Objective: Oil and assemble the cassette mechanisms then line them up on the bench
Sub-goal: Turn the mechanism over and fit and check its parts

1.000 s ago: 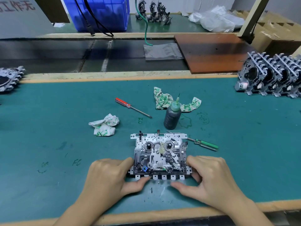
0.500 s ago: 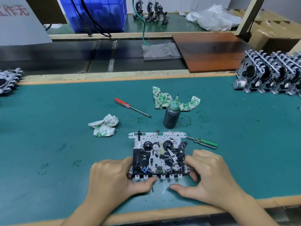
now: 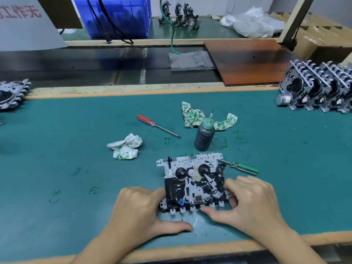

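Observation:
A cassette mechanism (image 3: 192, 180), a white metal plate with black gears and parts, lies near the front edge of the green bench mat (image 3: 57, 159). My left hand (image 3: 139, 208) grips its left front corner with curled fingers, thumb stretched along the mat below it. My right hand (image 3: 249, 202) grips its right front corner, thumb pressing the front edge. A dark oil bottle (image 3: 204, 137) with a green nozzle stands upright just behind the mechanism. A row of assembled mechanisms (image 3: 320, 90) stands at the far right.
A red-handled screwdriver (image 3: 156, 125) and a green-handled screwdriver (image 3: 242, 167) lie on the mat. Two crumpled cloths (image 3: 125, 146) (image 3: 194, 116) lie behind the mechanism. More mechanisms (image 3: 10, 94) sit at the left edge. A conveyor, brown board (image 3: 245, 61) and blue bin (image 3: 118, 16) lie beyond.
The mechanism's front edge has tilted and shifted slightly under my hands. My right thumb has moved up onto the front edge; my left thumb has slid away from it onto the mat.

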{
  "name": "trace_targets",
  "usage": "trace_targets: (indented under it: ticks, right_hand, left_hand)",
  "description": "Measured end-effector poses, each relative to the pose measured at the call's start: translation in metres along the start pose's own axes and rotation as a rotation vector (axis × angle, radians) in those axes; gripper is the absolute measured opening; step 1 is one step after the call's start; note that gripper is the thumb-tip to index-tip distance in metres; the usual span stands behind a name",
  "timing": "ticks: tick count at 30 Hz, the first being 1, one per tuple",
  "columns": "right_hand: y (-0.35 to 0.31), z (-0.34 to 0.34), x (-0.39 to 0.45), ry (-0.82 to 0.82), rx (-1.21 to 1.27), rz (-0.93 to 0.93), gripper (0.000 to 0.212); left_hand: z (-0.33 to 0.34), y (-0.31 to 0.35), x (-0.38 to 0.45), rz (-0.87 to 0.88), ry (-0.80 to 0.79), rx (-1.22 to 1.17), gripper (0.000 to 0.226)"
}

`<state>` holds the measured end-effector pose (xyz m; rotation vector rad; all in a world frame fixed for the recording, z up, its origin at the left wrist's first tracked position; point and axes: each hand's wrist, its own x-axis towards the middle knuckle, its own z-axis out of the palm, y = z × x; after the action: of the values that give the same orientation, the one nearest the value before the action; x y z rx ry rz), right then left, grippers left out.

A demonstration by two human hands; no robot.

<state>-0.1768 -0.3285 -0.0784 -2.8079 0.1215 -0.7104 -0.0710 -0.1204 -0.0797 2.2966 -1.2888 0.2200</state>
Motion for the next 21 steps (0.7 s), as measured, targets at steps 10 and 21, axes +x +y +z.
trace_targets:
  ticks: [10,21]
  right_hand:
    - [-0.007,-0.011,0.006,-0.082,0.220,-0.064,0.047]
    - [-0.035,-0.021,0.019,-0.143,0.828,0.477,0.065]
  left_hand:
    - [-0.009,0.002,0.003,-0.168,0.002,-0.023,0.070]
    - [-0.023,0.006,0.005,-0.445,0.152,-0.526,0.085]
